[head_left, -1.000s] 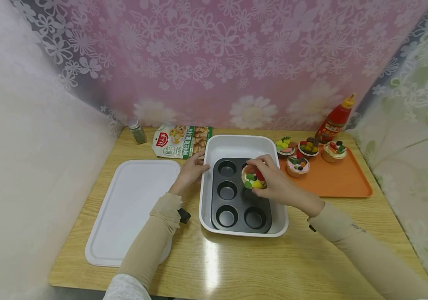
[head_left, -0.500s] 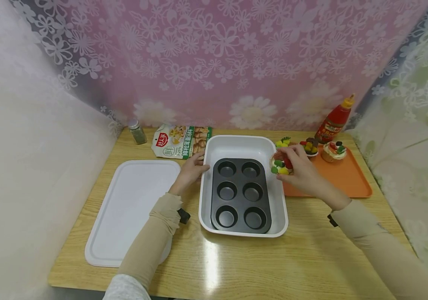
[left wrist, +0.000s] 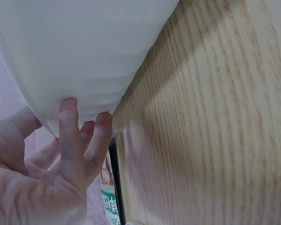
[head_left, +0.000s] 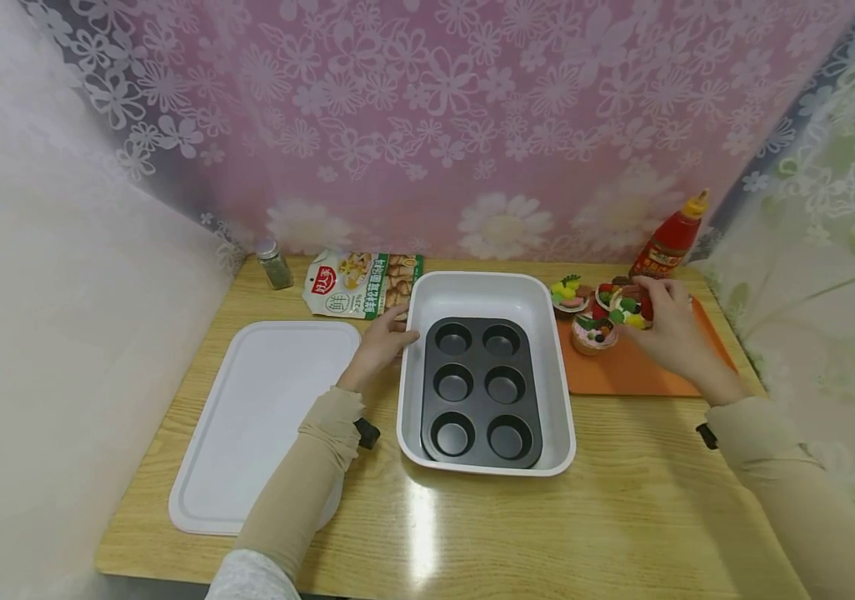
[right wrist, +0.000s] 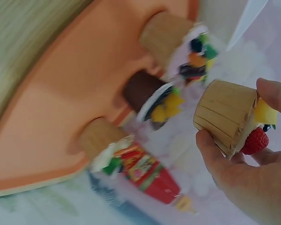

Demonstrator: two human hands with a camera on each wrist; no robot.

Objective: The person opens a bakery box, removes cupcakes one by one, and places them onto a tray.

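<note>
My right hand (head_left: 671, 333) holds a cupcake (head_left: 628, 310) topped with fruit above the orange tray (head_left: 652, 379). In the right wrist view its tan paper cup (right wrist: 225, 115) sits between thumb and fingers, tilted, with a raspberry and a yellow piece showing on top. Other decorated cupcakes stand close by, a pink one (head_left: 592, 335) and one with yellow fruit (head_left: 568, 293) among them. My left hand (head_left: 381, 343) grips the left rim of a white basin (head_left: 480, 292); fingertips (left wrist: 68, 105) touch its outer wall. A dark muffin tin (head_left: 480, 404) with unfilled cups lies inside the basin.
A white lid-like tray (head_left: 262, 425) lies on the left of the wooden table. Behind it are a spice jar (head_left: 275, 265) and a food packet (head_left: 356, 283). A red sauce bottle (head_left: 669, 242) stands beyond the orange tray, before the flowered curtain.
My right hand has carried the cupcake rightward from over the muffin tin, past the basin's right rim, to above the orange tray. My left hand stays at the basin.
</note>
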